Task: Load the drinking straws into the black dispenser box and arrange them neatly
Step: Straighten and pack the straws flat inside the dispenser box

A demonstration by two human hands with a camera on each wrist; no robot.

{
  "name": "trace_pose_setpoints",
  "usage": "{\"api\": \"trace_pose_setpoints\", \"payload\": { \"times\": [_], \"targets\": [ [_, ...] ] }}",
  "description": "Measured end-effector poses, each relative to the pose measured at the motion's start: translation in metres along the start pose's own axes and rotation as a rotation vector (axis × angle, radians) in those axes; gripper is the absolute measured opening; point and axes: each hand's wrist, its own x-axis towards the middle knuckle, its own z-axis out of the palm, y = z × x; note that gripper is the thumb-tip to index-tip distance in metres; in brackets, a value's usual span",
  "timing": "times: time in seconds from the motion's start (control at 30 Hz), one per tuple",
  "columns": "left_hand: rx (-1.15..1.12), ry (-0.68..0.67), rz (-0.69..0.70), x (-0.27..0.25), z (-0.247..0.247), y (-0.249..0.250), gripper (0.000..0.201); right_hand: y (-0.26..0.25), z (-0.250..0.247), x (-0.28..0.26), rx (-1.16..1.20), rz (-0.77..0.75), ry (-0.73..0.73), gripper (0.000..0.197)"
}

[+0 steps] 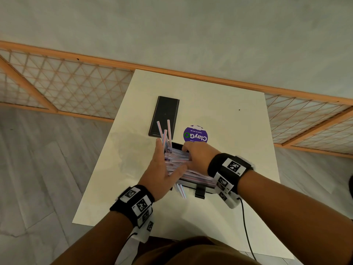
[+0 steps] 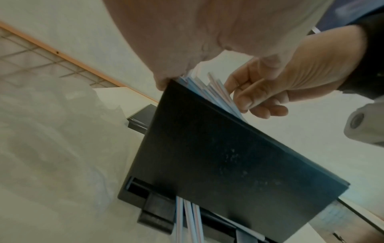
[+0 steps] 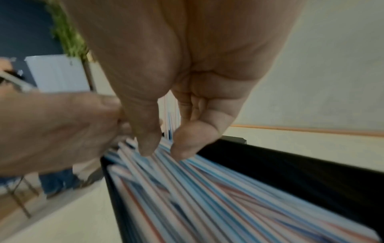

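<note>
- We take this for a café or food-court seating area, though the blurred wrist views leave us unsure.
- A small white table (image 1: 219, 104) stands alone on grey wood-look flooring (image 1: 38, 159).
- On it sits a round purple sticker (image 1: 195, 135) reading "ClayGo – Clean as you go", a sign for self-clearing diners.
- A black straw dispenser box (image 2: 228, 161) filled with striped drinking straws (image 3: 207, 197) suits a drinks counter.
- Behind the table runs a low orange-framed lattice partition (image 1: 66, 87) against a plain grey wall (image 1: 172, 25).
- The right wrist view shows green foliage (image 3: 68, 37), perhaps décor.
</note>
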Motion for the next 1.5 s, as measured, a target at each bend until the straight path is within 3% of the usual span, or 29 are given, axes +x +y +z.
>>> {"api": "trace_pose_setpoints", "payload": {
  "times": [0.07, 0.1, 0.2, 0.33, 0.43, 0.63, 0.73, 0.9, 1.13, 1.33, 1.5],
  "targets": [
    [0.046, 0.041, 0.024, 0.000, -0.007, -0.005, 0.062, 0.000, -0.006, 0.003, 0.067, -0.001, 0.061, 0.033],
    [0.111, 0.097, 0.014, -0.001, -0.010, -0.007, 0.054, -0.001, -0.009, 0.005, 0.091, 0.002, 0.102, 0.032],
    [0.254, 0.279, -0.056, -0.004, -0.018, -0.014, 0.051, -0.007, -0.015, 0.015, 0.162, 0.024, 0.184, 0.034],
    [0.284, 0.275, -0.040, 0.000, -0.024, -0.014, 0.024, -0.019, -0.020, 0.035, 0.239, 0.040, 0.192, 0.043],
    [0.308, 0.276, -0.050, 0.006, -0.023, -0.012, 0.008, -0.025, -0.020, 0.049, 0.190, 0.011, 0.152, 0.025],
    [0.299, 0.239, -0.237, 0.023, -0.024, -0.009, 0.046, -0.030, -0.007, 0.057, 0.051, -0.050, 0.082, 0.016],
    [0.342, 0.196, -0.217, 0.033, -0.027, -0.010, 0.041, -0.028, -0.009, 0.058, 0.079, -0.064, 0.104, 0.020],
    [0.371, 0.124, -0.164, 0.044, -0.032, -0.006, 0.016, -0.030, -0.009, 0.064, 0.077, -0.049, 0.105, 0.020],
    [0.295, 0.125, -0.202, 0.053, -0.035, 0.001, 0.034, -0.027, -0.006, 0.059, 0.274, -0.033, 0.178, 0.004],
    [0.312, 0.176, -0.130, 0.053, -0.031, 0.001, 0.032, -0.017, -0.010, 0.045, 0.281, -0.040, 0.172, 0.003],
    [0.355, 0.157, -0.091, 0.055, -0.036, 0.000, 0.027, -0.007, -0.007, 0.034, 0.209, -0.037, 0.076, 0.006]
  ]
}}
